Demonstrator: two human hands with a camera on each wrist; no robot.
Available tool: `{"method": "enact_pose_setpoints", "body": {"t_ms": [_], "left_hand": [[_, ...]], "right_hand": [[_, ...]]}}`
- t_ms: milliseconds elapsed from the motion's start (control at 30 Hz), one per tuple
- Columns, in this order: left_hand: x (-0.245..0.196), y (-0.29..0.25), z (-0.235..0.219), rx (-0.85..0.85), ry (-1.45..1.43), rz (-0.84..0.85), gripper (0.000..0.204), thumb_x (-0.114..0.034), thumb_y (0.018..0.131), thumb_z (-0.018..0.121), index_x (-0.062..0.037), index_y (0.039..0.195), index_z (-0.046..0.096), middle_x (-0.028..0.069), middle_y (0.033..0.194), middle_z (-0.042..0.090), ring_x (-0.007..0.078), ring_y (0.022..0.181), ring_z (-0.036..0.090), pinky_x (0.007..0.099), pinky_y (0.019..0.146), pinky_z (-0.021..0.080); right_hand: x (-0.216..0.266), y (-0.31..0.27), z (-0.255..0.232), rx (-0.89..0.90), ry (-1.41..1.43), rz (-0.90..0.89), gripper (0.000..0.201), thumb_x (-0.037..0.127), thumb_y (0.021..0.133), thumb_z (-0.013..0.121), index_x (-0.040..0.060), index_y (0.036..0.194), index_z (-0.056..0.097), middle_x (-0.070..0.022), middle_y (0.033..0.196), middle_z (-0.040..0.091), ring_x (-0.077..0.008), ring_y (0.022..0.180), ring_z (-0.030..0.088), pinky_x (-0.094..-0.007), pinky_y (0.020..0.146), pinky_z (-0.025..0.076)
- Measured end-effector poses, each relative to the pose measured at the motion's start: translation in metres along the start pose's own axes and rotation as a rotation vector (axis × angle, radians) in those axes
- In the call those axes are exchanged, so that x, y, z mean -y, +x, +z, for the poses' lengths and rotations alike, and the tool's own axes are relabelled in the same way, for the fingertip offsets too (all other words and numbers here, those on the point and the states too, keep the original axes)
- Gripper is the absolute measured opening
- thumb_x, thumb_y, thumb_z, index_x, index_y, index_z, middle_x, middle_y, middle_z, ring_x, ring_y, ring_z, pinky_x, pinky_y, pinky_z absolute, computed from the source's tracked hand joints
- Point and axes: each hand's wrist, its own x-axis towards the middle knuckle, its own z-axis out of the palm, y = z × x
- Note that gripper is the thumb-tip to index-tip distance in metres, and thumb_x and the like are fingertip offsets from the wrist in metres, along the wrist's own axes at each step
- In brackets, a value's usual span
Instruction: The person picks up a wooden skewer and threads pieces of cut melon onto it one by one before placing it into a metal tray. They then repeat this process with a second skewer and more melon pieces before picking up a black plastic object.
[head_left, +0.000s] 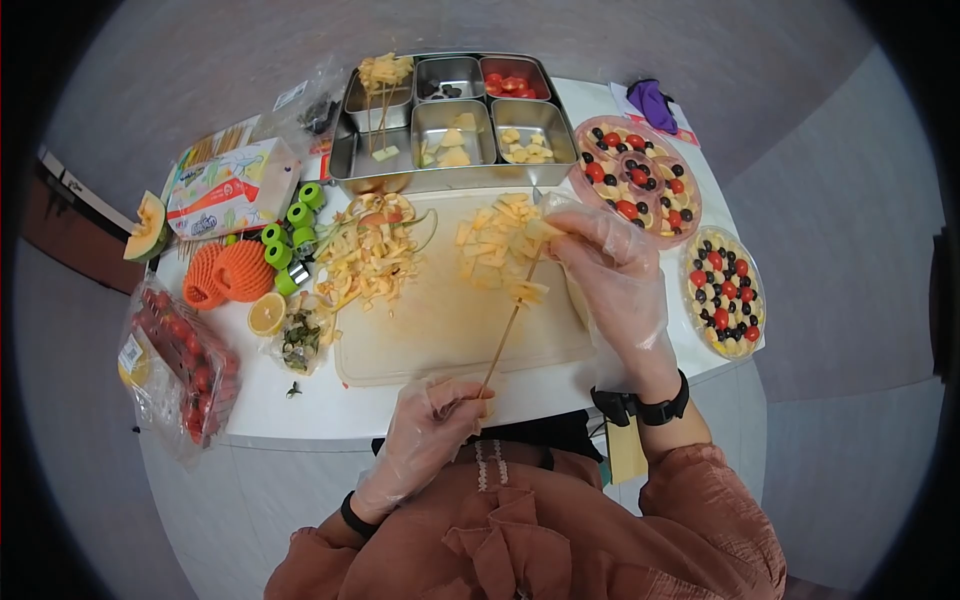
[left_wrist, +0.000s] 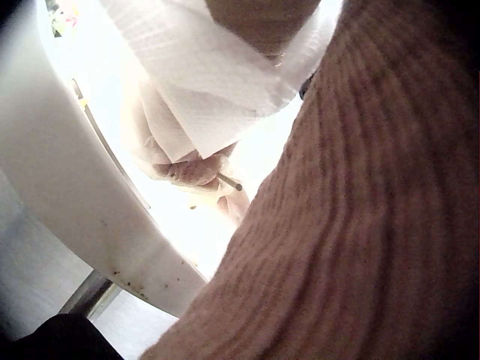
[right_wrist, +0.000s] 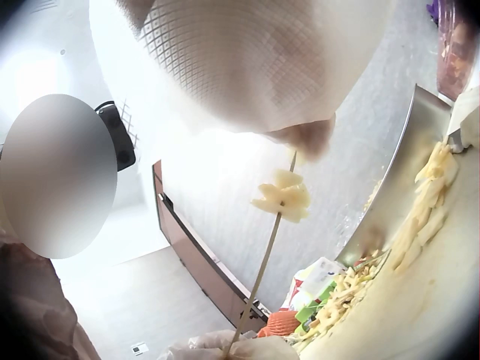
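Observation:
A thin wooden skewer [head_left: 504, 350] slants up over the cutting board [head_left: 440, 345], its lower end gripped by the gloved left hand [head_left: 425, 430]. Yellow fruit pieces [right_wrist: 283, 198] are threaded near its upper end. At the tip, the gloved right hand [head_left: 615, 280] pinches a pale yellow piece [head_left: 541, 230]. In the left wrist view the skewer's end [left_wrist: 230, 182] sticks out of the gloved left hand [left_wrist: 187, 169]. The right wrist view shows the right hand [right_wrist: 262, 82] above the tip, its fingers partly hidden by the glove.
Cut fruit [head_left: 492, 240] and a peel pile [head_left: 375, 255] lie on the board. Behind stands a metal tray [head_left: 450, 180] with compartments. Two fruit platters [head_left: 725, 290] are at the right; green cutters [head_left: 300, 215], orange mesh [head_left: 243, 270] and bagged tomatoes [head_left: 195, 370] are at the left.

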Motion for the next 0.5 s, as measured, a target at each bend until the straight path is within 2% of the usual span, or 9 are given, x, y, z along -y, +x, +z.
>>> {"method": "enact_pose_setpoints", "body": {"t_ms": [300, 367, 500], "left_hand": [[0.0026, 0.0000, 0.0005, -0.006, -0.042, 0.012, 0.015, -0.003, 0.090, 0.061, 0.0045, 0.099, 0.069, 0.0040, 0.081, 0.063, 0.0080, 0.072, 0.059, 0.0211, 0.064, 0.047], [0.0034, 0.0002, 0.0003, -0.011, -0.025, 0.047, 0.014, -0.003, 0.089, 0.062, 0.0044, 0.099, 0.069, 0.0037, 0.081, 0.063, 0.0078, 0.071, 0.059, 0.0211, 0.064, 0.047], [0.0038, 0.0002, 0.0016, -0.023, -0.074, 0.019, 0.013, -0.003, 0.089, 0.062, 0.0040, 0.098, 0.069, 0.0036, 0.080, 0.063, 0.0078, 0.071, 0.059, 0.0212, 0.063, 0.047]], "right_hand": [[0.0052, -0.0032, -0.0016, 0.003, -0.023, -0.098, 0.020, -0.001, 0.086, 0.067, -0.0003, 0.106, 0.069, -0.0081, 0.104, 0.068, -0.0140, 0.092, 0.064, -0.0253, 0.086, 0.050], [0.0062, -0.0036, -0.0028, -0.008, -0.202, -0.205, 0.021, -0.002, 0.085, 0.067, 0.0005, 0.105, 0.070, -0.0081, 0.103, 0.068, -0.0153, 0.093, 0.065, -0.0255, 0.084, 0.050], [0.0078, -0.0048, -0.0027, -0.009, -0.316, -0.322, 0.022, -0.003, 0.083, 0.067, 0.0012, 0.105, 0.071, -0.0095, 0.103, 0.069, -0.0204, 0.092, 0.068, -0.0278, 0.080, 0.052]]}}
